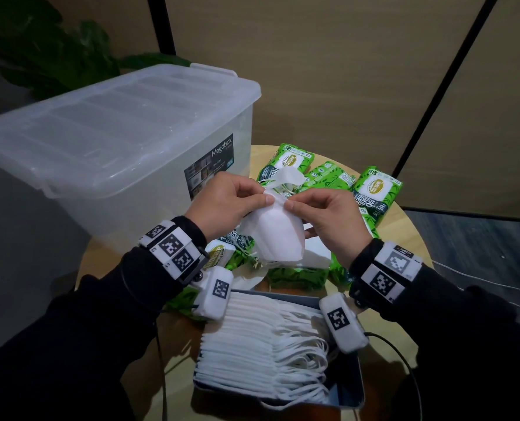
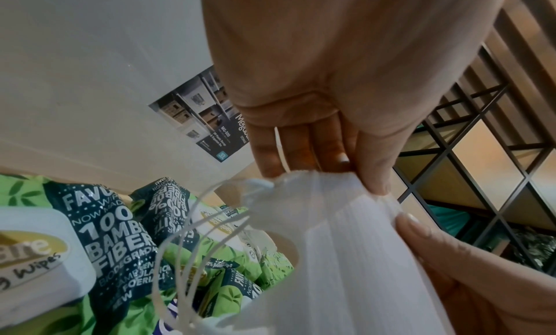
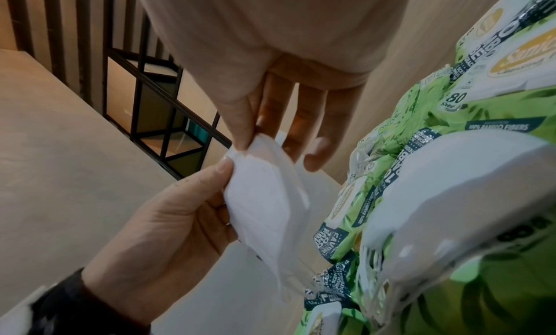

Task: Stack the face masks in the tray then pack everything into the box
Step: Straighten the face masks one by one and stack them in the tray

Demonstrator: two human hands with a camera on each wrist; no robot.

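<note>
Now left hand [image 1: 225, 200] and right hand [image 1: 328, 220] both pinching face mask [image 1: 275, 235] top edge, above tray [image 1: 351, 387].

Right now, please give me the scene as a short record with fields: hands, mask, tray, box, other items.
left hand: pinches the top edge of the mask
right hand: pinches the same edge
mask: white, held above the table
tray: holds a stack of white masks
box: clear, lid on
wipes packs: green, on the table
</note>
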